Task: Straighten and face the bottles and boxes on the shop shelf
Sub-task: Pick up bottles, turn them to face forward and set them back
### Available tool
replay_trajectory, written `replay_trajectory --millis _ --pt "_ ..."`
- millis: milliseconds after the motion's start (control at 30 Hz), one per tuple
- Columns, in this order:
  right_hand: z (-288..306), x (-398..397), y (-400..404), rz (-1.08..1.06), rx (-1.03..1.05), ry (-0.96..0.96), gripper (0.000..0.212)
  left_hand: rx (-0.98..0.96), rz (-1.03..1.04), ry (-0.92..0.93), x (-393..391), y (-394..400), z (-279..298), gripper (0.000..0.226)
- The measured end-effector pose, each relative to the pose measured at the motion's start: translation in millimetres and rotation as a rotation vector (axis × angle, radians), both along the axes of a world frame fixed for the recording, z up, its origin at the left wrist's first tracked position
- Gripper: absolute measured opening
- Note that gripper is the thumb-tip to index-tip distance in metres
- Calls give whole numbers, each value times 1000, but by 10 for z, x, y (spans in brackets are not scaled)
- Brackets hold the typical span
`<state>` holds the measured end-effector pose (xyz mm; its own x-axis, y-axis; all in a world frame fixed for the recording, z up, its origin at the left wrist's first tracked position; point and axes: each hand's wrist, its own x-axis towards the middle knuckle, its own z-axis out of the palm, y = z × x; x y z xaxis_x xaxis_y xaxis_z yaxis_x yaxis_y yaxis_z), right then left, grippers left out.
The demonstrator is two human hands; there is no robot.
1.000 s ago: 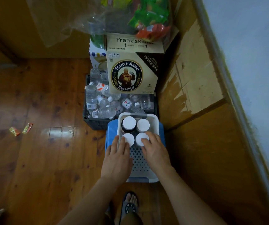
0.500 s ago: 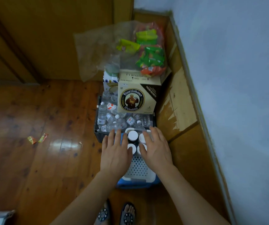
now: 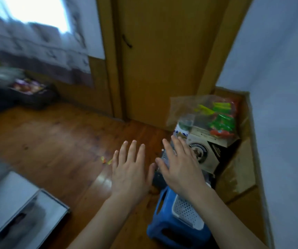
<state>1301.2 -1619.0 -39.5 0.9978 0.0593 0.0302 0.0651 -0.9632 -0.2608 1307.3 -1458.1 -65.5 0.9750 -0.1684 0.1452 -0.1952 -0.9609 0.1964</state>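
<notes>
Head view is blurred: the beer carton [image 3: 205,155] sits in the corner, blue stool [image 3: 164,223] and white basket [image 3: 186,211] before it. Left hand [image 3: 129,174] and right hand [image 3: 178,167] hover flat, fingers spread, holding nothing. Bottles are hidden behind them; a blind reach could topple some.

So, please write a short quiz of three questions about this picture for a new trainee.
1. True or false: the left hand grips a bottle.
2. What does the white basket rest on? A) the floor B) the blue stool C) the beer box
3. Fill in: on the beer box lies a clear ___ of snack packs.

Key: 1 false, both hands are open and the right hand holds nothing too; 2 B; 3 bag.
</notes>
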Motion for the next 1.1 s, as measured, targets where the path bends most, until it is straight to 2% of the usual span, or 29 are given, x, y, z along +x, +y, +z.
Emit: replay_trajectory --millis 200,333,500,733,867,1000,1100 --pt "757 -417 1104 324 -10 -108 70 14 276 -70 -860 1152 735 78" --pt "1004 -835 2004 524 -9 -173 70 19 472 -160 -1525 2004 977 67" --pt "1084 -1539 3180 737 20 -256 70 79 696 -238 -2596 2999 1126 67" --pt "1115 -2682 4605 1075 46 -262 75 152 1051 -163 -4132 4018 1242 75" --pt "1162 -3260 5271 1323 70 -230 94 113 1245 -144 -4859 4390 1290 84" --pt "1194 -3763 5883 1513 66 -197 89 139 1416 -182 -5491 4734 1288 72" --pt "1184 -4081 6326 1628 88 -210 100 155 1542 -201 -5885 4959 1303 70"
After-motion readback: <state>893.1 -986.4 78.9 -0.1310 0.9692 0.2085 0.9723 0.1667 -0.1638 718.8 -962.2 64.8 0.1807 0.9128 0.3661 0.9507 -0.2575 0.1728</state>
